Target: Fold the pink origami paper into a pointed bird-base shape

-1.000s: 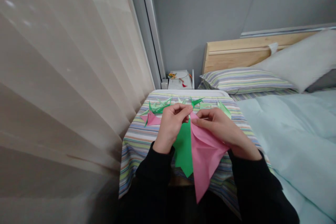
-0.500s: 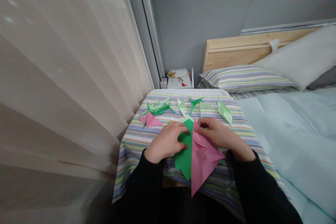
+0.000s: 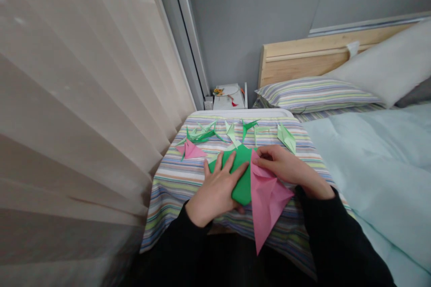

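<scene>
My left hand (image 3: pixel 217 188) lies with fingers spread on dark green paper (image 3: pixel 243 187) at the near part of the cloth-covered table. Pinched at its upper corner by my right hand (image 3: pixel 278 163) is a creased pink origami paper (image 3: pixel 266 204), its long point hanging toward the table's near edge. The pink sheet borders the green one on the right. Pale green paper tips (image 3: pixel 233 146) show just beyond the green paper. A smaller folded pink paper (image 3: pixel 191 149) rests left of my hands.
Folded green paper pieces (image 3: pixel 202 133) lie along the table's far side, with a light green folded piece (image 3: pixel 287 137) at the right. A striped cloth (image 3: pixel 171 179) covers the table. Curtains (image 3: pixel 101 98) hang left; a bed (image 3: pixel 370 152) stands right. Behind is a small white stand (image 3: pixel 224 103).
My left hand has opened flat over the green paper, which has turned and shifted. My right hand has moved slightly right with the pink paper, opening a small slant between them.
</scene>
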A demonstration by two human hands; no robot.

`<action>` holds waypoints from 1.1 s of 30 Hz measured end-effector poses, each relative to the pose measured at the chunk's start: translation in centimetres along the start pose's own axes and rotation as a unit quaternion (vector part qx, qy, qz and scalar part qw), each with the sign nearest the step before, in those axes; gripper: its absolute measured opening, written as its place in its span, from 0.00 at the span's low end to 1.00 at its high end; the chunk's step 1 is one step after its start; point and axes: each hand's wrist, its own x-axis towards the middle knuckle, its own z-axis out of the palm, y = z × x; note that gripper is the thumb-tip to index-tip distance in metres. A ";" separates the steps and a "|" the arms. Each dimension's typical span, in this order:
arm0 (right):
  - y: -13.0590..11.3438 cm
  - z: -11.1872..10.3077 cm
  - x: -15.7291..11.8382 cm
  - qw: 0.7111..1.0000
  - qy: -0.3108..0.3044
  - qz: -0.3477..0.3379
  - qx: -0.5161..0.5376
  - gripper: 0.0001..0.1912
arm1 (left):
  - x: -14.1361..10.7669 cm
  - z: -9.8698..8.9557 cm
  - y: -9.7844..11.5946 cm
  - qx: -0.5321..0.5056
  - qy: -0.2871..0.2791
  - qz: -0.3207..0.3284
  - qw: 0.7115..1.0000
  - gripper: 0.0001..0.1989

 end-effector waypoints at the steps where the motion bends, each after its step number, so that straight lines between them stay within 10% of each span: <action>1: -0.1 0.0 -0.1 1.000 -0.007 0.001 0.008 0.17 | 0.5 0.0 -0.2 -0.005 0.018 -0.008 1.000 0.58; 11: -0.8 0.4 -0.2 0.994 -0.029 0.022 0.104 0.21 | 0.7 -3.0 -2.9 -0.181 0.001 0.090 0.979 0.59; 15: -2.3 0.5 -0.7 0.989 -0.021 0.023 0.144 0.19 | 0.9 -3.0 -1.3 -0.415 0.260 0.018 0.872 0.15; 22: -4.2 1.5 -1.6 0.985 0.018 0.028 0.169 0.13 | 1.8 -1.8 2.8 -0.582 0.248 0.012 0.774 0.08; 33: -4.7 2.0 -1.3 0.979 0.046 0.010 0.200 0.11 | 2.5 -1.2 2.6 -0.661 0.279 -0.010 0.696 0.04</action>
